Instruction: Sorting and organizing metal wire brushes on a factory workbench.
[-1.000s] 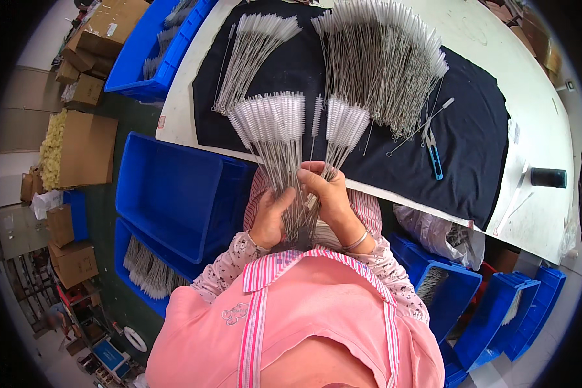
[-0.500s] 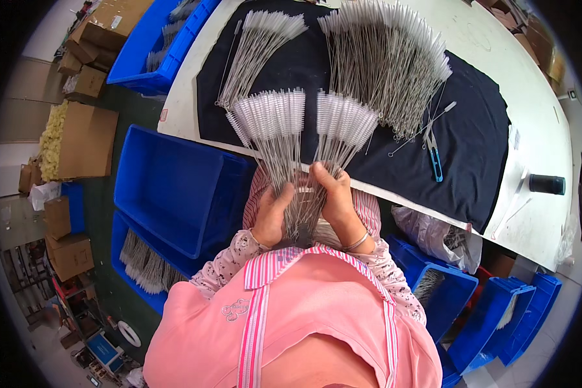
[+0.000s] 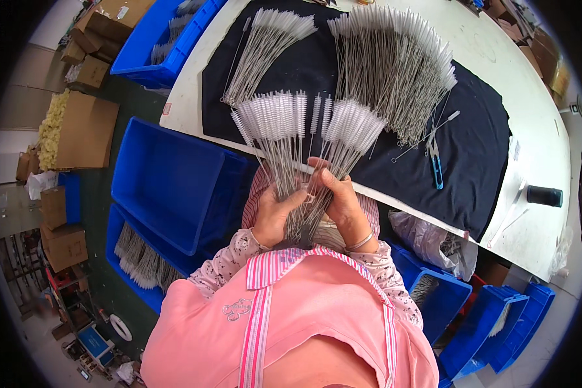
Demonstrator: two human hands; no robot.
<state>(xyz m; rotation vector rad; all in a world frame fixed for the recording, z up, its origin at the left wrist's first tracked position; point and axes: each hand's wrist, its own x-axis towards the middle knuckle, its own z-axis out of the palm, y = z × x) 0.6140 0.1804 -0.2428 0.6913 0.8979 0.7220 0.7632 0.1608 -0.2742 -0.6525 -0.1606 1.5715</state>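
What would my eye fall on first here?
Probably the left bunch of white-tipped brushes, fanned out in the left hand at the centre, and the right bunch in the right hand beside it. Next comes the big brush pile beyond them, on the black cloth. Then a large blue bin, left of the hands.

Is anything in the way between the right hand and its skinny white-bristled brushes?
Nothing visible: the bare right hand holds that fan of white-bristled, silver wire brushes directly by their thin stems. The bare left hand holds a similar fan alongside.
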